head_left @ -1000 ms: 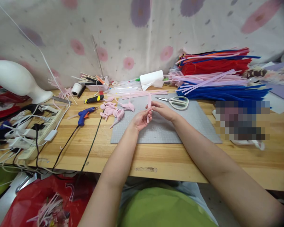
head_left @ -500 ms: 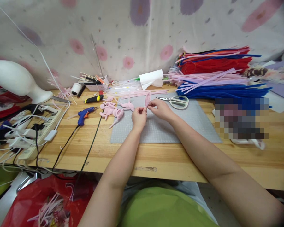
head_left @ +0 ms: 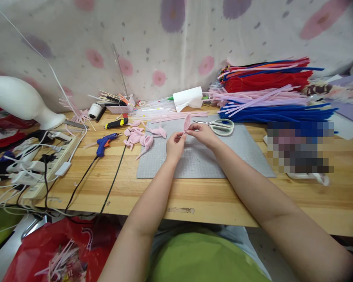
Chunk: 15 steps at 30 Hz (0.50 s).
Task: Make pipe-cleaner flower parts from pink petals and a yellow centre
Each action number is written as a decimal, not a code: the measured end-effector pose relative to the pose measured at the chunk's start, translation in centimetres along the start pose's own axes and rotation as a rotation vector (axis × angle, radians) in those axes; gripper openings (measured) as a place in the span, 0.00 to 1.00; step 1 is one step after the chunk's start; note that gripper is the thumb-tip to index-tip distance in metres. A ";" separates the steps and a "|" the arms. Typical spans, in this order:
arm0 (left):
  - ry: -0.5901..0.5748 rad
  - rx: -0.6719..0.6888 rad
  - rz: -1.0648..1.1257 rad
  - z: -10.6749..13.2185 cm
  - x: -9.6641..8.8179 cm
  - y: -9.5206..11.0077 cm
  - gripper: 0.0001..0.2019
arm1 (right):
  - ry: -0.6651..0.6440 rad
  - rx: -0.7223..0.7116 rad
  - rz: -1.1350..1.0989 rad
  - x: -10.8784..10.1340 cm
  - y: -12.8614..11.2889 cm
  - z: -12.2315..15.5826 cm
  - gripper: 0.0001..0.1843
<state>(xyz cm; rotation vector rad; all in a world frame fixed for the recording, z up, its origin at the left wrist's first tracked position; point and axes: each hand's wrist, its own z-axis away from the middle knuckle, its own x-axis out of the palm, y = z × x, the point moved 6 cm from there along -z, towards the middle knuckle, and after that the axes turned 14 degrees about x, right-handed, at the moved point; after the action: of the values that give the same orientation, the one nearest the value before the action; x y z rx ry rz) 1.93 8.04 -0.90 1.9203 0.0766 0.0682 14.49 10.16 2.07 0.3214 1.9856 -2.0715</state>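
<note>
A pink loop of bent pipe cleaner (head_left: 187,121) stands upright above the grey cutting mat (head_left: 200,164). My left hand (head_left: 175,145) pinches its lower end between thumb and fingertips. Right beside it, my right hand (head_left: 202,134) is closed on the same base, fingertips meeting those of the left. White-handled scissors (head_left: 222,127) lie on the mat just behind the right hand. To the left of my hands, several shaped pink pipe cleaner pieces (head_left: 138,137) are clustered at the mat's edge.
A blue glue gun (head_left: 103,145) and a yellow-black utility knife (head_left: 117,123) lie left. Bundles of red (head_left: 264,82), pink (head_left: 259,96) and blue pipe cleaners (head_left: 276,112) are stacked back right. A cabled power strip (head_left: 51,164) and foam head (head_left: 17,98) stand far left.
Both hands and the pink loop have shifted slightly to the right. The loop looks narrower, turned a little. Both hands keep their pinch at its base.
</note>
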 end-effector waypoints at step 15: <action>0.040 -0.130 0.103 -0.5 -0.9 -0.7 0.07 | 0.036 -0.058 0.386 1.0 -0.8 0.6 0.06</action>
<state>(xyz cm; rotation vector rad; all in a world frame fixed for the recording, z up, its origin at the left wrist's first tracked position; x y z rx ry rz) 0.97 8.66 -1.37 1.7924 0.0000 0.1763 13.25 9.57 2.54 0.6754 1.8245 -1.7737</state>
